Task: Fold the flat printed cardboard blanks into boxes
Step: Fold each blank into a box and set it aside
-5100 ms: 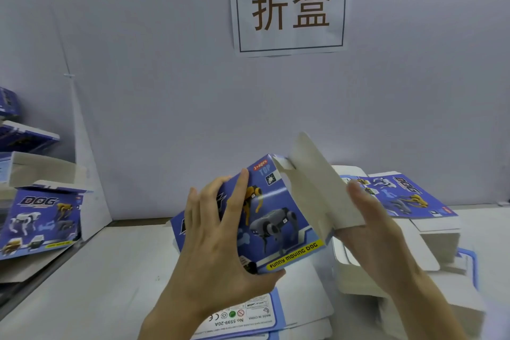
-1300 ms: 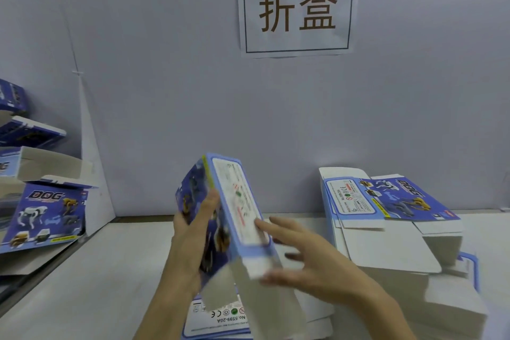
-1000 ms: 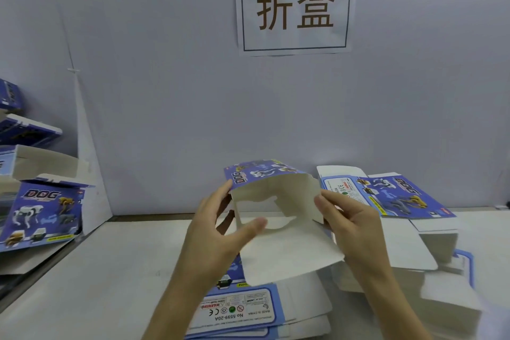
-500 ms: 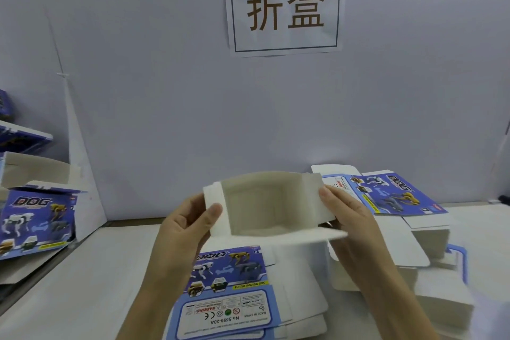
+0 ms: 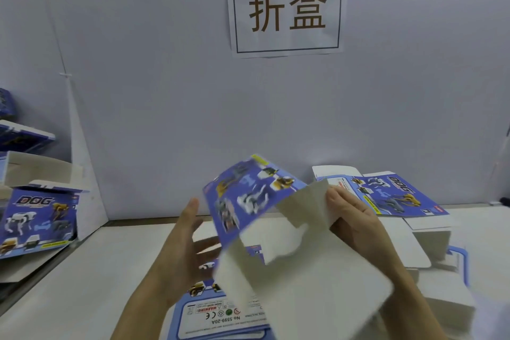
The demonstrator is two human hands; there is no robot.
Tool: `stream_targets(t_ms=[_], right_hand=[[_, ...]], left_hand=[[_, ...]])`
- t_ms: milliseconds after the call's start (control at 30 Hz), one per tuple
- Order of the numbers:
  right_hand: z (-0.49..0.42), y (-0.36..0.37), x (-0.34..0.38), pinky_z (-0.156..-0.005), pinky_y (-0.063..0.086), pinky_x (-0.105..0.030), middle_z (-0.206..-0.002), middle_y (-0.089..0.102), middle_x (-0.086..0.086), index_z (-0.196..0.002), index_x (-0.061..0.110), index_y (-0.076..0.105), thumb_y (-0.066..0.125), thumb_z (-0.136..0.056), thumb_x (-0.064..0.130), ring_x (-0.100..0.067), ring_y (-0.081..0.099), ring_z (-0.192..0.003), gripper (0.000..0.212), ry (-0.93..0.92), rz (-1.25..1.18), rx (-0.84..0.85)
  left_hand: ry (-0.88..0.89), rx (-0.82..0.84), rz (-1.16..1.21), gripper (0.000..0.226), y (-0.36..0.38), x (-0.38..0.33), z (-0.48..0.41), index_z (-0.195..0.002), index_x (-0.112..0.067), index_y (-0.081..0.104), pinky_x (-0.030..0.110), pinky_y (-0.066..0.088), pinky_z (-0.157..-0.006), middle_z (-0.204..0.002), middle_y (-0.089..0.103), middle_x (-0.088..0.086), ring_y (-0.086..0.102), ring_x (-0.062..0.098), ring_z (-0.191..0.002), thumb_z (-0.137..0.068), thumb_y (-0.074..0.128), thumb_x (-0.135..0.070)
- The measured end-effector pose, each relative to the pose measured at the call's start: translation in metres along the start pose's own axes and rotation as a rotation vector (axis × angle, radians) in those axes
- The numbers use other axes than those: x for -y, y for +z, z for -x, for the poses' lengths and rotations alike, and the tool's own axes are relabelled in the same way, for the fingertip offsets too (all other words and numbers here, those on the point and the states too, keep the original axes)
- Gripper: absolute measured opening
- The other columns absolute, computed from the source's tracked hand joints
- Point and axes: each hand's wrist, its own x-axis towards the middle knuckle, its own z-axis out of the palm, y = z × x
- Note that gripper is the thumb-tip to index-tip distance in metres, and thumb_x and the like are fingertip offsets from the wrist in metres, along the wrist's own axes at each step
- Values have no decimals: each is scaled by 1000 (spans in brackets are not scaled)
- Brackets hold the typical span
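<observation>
Over matte table (image 5: 82,281), right hand (image 5: 354,219) grips cardboard box (image 5: 248,199).

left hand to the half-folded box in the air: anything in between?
Nothing visible. The left hand is open right beside the blue panel of the box, its fingers running behind it; blur hides whether they touch. The right hand grips the white flap. The flat blanks lie lower down, out of the way.

- One head-worn view, looking forward and slightly down.
- It faces the wall sign (image 5: 285,9) squarely.
- It sits close above the table (image 5: 82,284), with the box (image 5: 242,201) near its lower middle.
</observation>
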Motion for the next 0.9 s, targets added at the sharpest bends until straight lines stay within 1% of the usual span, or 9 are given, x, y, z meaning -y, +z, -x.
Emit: stream_targets(t_ms=[133, 267, 333, 400, 533, 667, 767, 833, 900], right_hand=[[-6, 4, 3, -48, 49, -15, -65, 68, 0, -70, 18, 77, 94, -28, 53, -9, 64, -53, 58, -4, 15, -42], [-9, 6, -5, -51, 52, -18, -83, 72, 3, -84, 23, 70, 60, -88, 34, -4, 67, -58, 15, -13, -122, -191], [-8, -1, -12, -59, 56, -18, -83, 73, 21, -93, 33, 67, 44, -101, 18, 5, 68, -70, 29, -41, 21, -226], [-5, -2, -19, -67, 56, -23, -93, 72, 25, -104, 33, 64, 49, -100, 25, 3, 68, -83, 17, -2, 139, -222], [-6, -10, -18, -50, 49, -20, -86, 71, 9, -99, 27, 66, 56, -96, 28, -4, 67, -68, 10, -73, 401, -394], [-3, -22, -6, -60, 48, -31, -81, 70, 8, -83, 35, 71, 52, -98, 30, -10, 62, -71, 25, -75, 502, -346], [-6, -21, -10, -57, 44, -26, -73, 65, 5, -76, 23, 64, 49, -100, 23, -17, 61, -74, 29, -151, 740, -364], [-9, -19, -18, -53, 42, -18, -76, 60, 6, -87, 18, 65, 48, -100, 22, -20, 59, -75, 21, -246, 939, -430], [-10, -16, -24, -49, 39, -9, -94, 63, 2, -120, 13, 64, 49, -99, 19, -17, 59, -84, 27, -272, 1062, -540]], left_hand=[[14, 77, 183, 53, -3, -1, -2, -105, -15, 76, 46, 54, -84, -115, 70, 14, 69, 33, -95, -68, 65, -51], [230, -27, 449, 35, -7, -4, -9, -101, -15, 77, 43, 60, -69, -107, 73, 12, 73, 29, -87, -79, 62, -39], [305, -149, 509, 33, -12, -5, -11, -105, -18, 71, 45, 60, -65, -95, 75, 10, 71, 27, -88, -78, 67, -37], [340, -177, 440, 31, -16, -7, -11, -98, -21, 70, 46, 60, -66, -85, 75, 7, 72, 24, -81, -71, 70, -35], [258, -90, 82, 17, -35, -14, 2, -70, -16, 76, 49, 53, -84, -83, 72, 11, 71, 23, -70, -55, 77, -23], [185, 64, -113, 28, -44, -20, 22, -82, -16, 80, 40, 59, -62, -91, 75, 13, 73, 27, -72, -60, 78, -32], [338, 162, -52, 25, -35, -10, 22, -106, -2, 71, 16, 54, -49, -63, 71, 17, 67, 11, -48, -94, 51, -13], [317, 216, 85, 27, -28, -16, 20, -99, 2, 59, 8, 43, -44, -60, 68, 22, 55, -3, -34, -103, 33, -3], [310, 165, -53, 27, -20, -14, 17, -77, -4, 66, 12, 45, -39, -78, 73, 22, 62, 5, -40, -97, 49, -10]])
